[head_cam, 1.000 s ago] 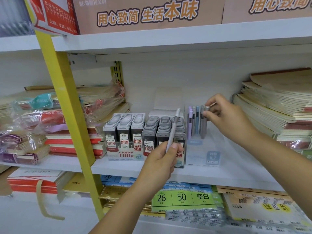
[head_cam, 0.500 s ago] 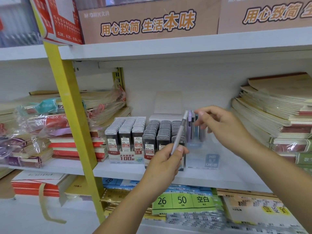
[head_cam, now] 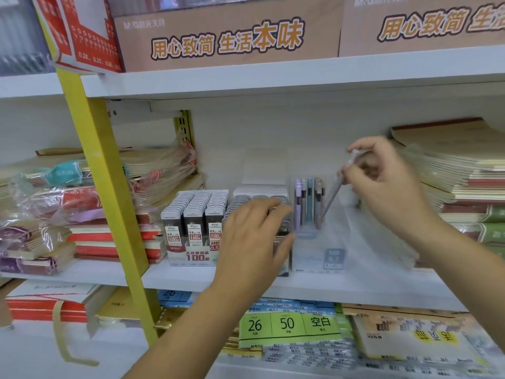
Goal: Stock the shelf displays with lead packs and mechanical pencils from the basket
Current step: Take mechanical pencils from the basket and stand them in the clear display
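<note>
I see the white shelf (head_cam: 300, 285) running across the view, with brown printed boxes (head_cam: 226, 36) on the board above it. Stacked notebooks (head_cam: 451, 170) fill its right end, plastic-wrapped bundles (head_cam: 82, 192) fill its left end, and a yellow post (head_cam: 109, 187) slants down in front of the bundles. At the middle of the shelf stands a tray of lead packs (head_cam: 195, 222) in three tight rows. Just to its right is a second tray (head_cam: 259, 196), mostly hidden. Beside that is a clear holder (head_cam: 319, 253) with a few pencils (head_cam: 303, 203) upright along its left side. The left hand (head_cam: 254, 236) is in front of the second tray with its grip loose and spread, holding nothing. I cannot tell if its fingertips touch the packs. The right hand (head_cam: 382, 187) is above and right of the holder, its grip pinching the top of a grey pencil (head_cam: 332, 196). The pencil leans, with its tip down inside the holder near the standing ones.
</note>
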`<action>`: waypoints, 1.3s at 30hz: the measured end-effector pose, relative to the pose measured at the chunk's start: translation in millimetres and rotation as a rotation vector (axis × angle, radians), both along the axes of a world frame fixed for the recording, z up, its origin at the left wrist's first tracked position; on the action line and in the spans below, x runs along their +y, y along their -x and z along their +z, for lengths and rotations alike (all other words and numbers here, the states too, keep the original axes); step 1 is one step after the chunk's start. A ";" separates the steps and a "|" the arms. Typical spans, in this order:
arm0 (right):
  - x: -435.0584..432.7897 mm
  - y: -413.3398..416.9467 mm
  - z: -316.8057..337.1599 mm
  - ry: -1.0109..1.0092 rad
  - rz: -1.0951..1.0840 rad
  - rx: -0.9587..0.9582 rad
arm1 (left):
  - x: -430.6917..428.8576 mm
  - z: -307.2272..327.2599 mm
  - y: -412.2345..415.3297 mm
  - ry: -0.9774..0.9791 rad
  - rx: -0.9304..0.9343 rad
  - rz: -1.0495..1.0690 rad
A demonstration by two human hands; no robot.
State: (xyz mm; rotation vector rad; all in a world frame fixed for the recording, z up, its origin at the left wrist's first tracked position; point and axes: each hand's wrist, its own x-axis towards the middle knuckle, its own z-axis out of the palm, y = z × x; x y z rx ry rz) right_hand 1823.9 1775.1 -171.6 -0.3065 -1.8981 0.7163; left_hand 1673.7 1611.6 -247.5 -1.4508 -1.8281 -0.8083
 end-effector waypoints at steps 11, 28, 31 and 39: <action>16.6 13.0 -30.9 -0.314 -0.197 -0.436 | 5.3 -5.7 3.3 0.316 0.105 0.102; 34.6 30.6 -34.0 -0.401 -0.345 -0.453 | 5.8 -6.4 6.4 0.291 0.123 0.074; 29.5 23.8 -33.5 -0.312 -0.334 -0.477 | 3.8 -3.0 4.3 0.301 0.110 0.062; -43.1 -35.0 -71.5 -0.136 -0.135 -0.045 | -27.5 -35.6 -14.9 -0.106 0.188 -0.096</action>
